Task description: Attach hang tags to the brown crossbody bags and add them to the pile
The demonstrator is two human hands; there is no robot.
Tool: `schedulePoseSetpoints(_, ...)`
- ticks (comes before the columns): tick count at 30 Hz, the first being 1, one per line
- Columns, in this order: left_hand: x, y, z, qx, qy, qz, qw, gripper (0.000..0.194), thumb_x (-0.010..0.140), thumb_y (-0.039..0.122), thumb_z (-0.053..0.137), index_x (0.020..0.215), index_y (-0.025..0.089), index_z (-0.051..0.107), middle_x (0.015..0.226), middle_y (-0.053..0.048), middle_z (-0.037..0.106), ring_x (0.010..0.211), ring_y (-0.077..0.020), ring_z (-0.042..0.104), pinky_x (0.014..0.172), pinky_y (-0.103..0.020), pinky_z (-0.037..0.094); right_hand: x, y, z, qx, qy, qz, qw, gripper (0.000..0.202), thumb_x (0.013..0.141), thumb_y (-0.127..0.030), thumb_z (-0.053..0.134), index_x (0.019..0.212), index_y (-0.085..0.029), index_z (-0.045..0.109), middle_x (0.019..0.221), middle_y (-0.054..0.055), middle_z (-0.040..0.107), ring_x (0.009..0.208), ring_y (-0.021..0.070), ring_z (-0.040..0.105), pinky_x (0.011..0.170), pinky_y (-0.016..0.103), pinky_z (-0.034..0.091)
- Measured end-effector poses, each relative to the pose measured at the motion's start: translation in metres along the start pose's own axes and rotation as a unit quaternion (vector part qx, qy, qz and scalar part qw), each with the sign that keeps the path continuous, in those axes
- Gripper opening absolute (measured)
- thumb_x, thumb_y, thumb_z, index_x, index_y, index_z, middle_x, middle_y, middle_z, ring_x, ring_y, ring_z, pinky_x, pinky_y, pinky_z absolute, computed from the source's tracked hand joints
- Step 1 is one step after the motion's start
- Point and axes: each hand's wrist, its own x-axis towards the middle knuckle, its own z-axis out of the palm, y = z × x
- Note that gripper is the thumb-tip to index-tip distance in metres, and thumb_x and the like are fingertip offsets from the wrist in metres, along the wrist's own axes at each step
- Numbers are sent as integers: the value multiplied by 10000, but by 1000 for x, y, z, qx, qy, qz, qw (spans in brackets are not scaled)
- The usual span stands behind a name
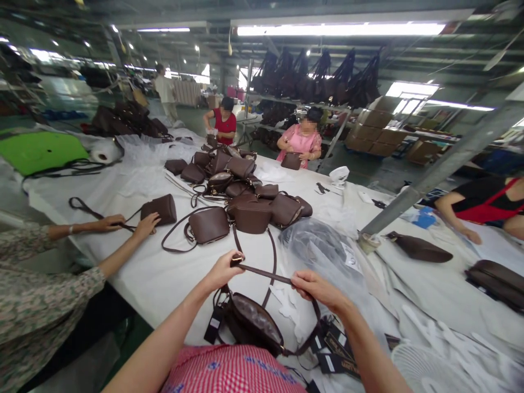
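At the far left, a green case (45, 150) is lying on the white table (164, 281), and a white roll (107, 153) is standing just beside it. In front of these, a co-worker in a flowered sleeve (88, 284) is touching a small brown bag (164, 209) with one hand and is holding its strap with the other. Next, a pile (250, 213) of brown bags is covering the middle of the table; behind it a person in red (225, 123) is working.

Nearer, the left hand (224, 268) is pinching the strap (266, 274) between thumb and fingers, close to a gold buckle (236, 260). The strap is stretching almost straight to the right hand (315, 286), whose fingers are curling around it and pressing together. Below, between the two forearms, the open bag (256, 322) is lying at the table edge, its lining showing, with a black tag (213, 327) at its left end.

Across the table, a person in pink (301, 142) is holding another bag. To the right, clear plastic (315, 248) is lying beyond the right hand, and a brown pouch (421, 248) is resting past the grey post (434, 155).
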Motion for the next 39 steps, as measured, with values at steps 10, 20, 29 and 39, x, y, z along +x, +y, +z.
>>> schedulePoseSetpoints(10, 21, -9, 12, -469, -42, -104, 876, 202, 823, 221, 589, 652, 146, 512, 897, -119, 676, 859, -227, 654, 819, -389, 494, 34, 3, 70, 9, 51, 25, 998, 381, 829, -502, 476, 607, -192, 455, 441, -81, 383, 399, 64, 317, 424, 211, 233)
schedulePoseSetpoints(20, 31, -12, -2, -389, 84, -138, 907, 385, 906, 358, 533, 617, 184, 349, 435, 110, 285, 296, -20, 212, 347, -166, 188, 31, 15, 86, -61, 87, -9, 994, 541, 811, -438, 573, 1261, -164, 450, 1069, 93, 611, 692, 122, 579, 634, 262, 450)
schedulePoseSetpoints(29, 28, -19, 32, -299, 73, -111, 945, 234, 717, 267, 691, 758, 172, 481, 544, 61, 499, 428, -71, 451, 482, -218, 386, 80, -3, 129, -80, 173, -55, 980, 206, 777, -205, 533, 981, -173, 536, 866, 29, 613, 801, 187, 556, 733, 302, 426)
schedulePoseSetpoints(39, 8, -38, 19, -217, -2, -102, 971, 271, 713, 345, 754, 747, 89, 671, 883, -140, 699, 902, -245, 625, 817, -311, 455, 77, -10, 119, -129, 99, -84, 983, 178, 821, -249, 515, 946, -163, 608, 892, 48, 636, 811, 194, 563, 735, 290, 425)
